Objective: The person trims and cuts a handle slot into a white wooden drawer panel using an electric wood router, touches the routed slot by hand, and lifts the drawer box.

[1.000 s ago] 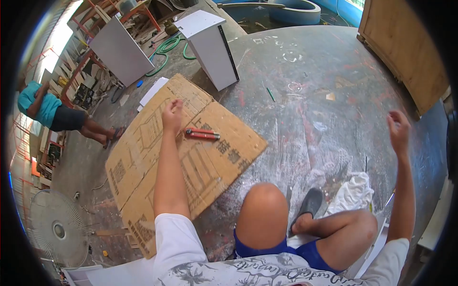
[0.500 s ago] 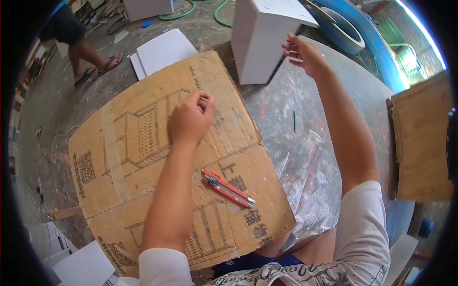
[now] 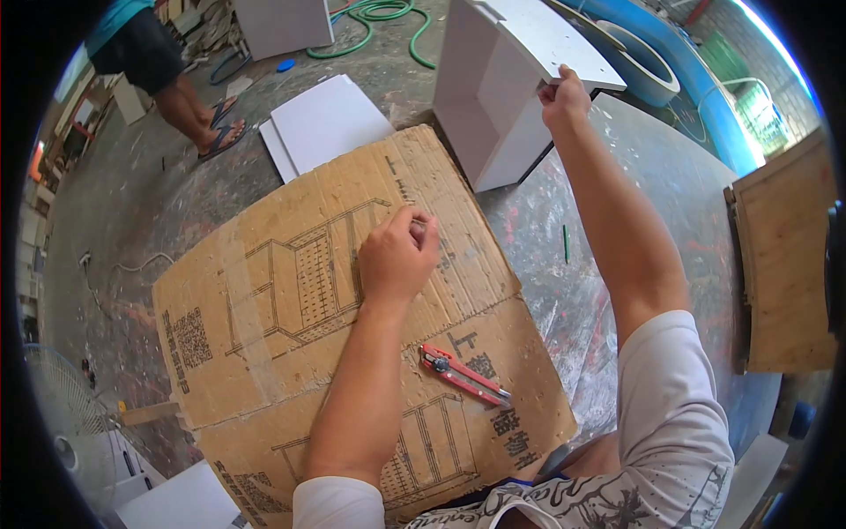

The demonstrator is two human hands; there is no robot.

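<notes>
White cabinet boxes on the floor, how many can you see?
2. One white cabinet stands just past the cardboard sheet, gripped at its top edge by the right hand. A second cabinet is at the top edge, partly cropped. Others may be hidden.

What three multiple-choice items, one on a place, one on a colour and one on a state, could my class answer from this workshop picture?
1. Where does the utility knife lie?
A. On the cardboard sheet
B. Inside the white cabinet
C. On the wooden panel

2. What colour is the hose on the floor?
A. Red
B. Green
C. Yellow

3. What is the right hand doing?
A. Lying flat on the floor
B. Holding the knife
C. Gripping the edge of the white cabinet

Answers:
1. A, the knife rests on the cardboard near the person's left forearm.
2. B, the coiled hose behind the cabinet is green.
3. C, the right hand's fingers close on the cabinet's top panel, while the left hand rests as a loose fist on the cardboard.
</notes>
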